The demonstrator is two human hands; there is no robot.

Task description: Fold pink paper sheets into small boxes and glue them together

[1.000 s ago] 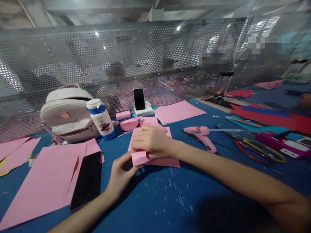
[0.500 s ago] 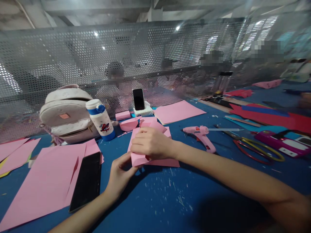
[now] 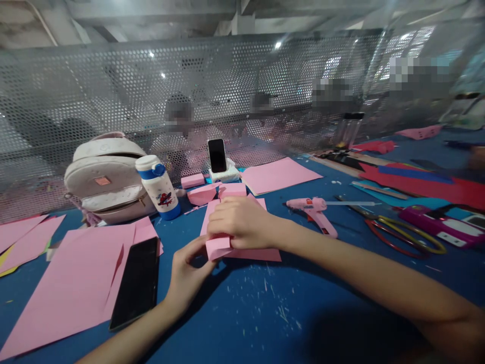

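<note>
A folded piece of pink paper (image 3: 219, 247) lies between my two hands, above a flat pink sheet (image 3: 261, 254) on the blue table. My left hand (image 3: 191, 265) pinches its near left edge between thumb and fingers. Over the top of it curls my right hand (image 3: 238, 222), fingers bent down onto the paper; its fingertips are partly hidden. Just beyond the hands sit a folded pink strip (image 3: 232, 190) and a cut pink piece (image 3: 202, 194). To the right lies a pink glue gun (image 3: 312, 208) with a clear glue stick in its back.
Scissors (image 3: 401, 235) and a purple device (image 3: 439, 225) lie on the right. At left are a dark phone (image 3: 136, 283), large pink sheets (image 3: 76, 278), a bottle (image 3: 159, 189) and a white backpack (image 3: 104, 177). A perforated metal screen (image 3: 235, 71) stands behind, people beyond it.
My right hand has shifted slightly to the right over the folded paper, showing more of its near end. My left hand keeps its pinch in nearly the same place.
</note>
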